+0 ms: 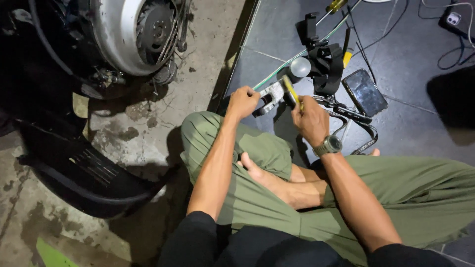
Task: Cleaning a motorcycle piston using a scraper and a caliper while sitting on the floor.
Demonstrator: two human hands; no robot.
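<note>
left hand (242,102) grips a small grey metal part (271,92); right hand (310,118), at 3 o'clock, clasps a yellow-handled tool (290,90), probably a screwdriver; brace the part firmly.

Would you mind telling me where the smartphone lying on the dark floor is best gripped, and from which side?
Take the smartphone across its two long edges, coming straight down from above. It lies flat, screen up, slanted on the dark tiled floor, so only the thin sides offer purchase. Its far end looks freer; a black strap lies by the near end.
</note>
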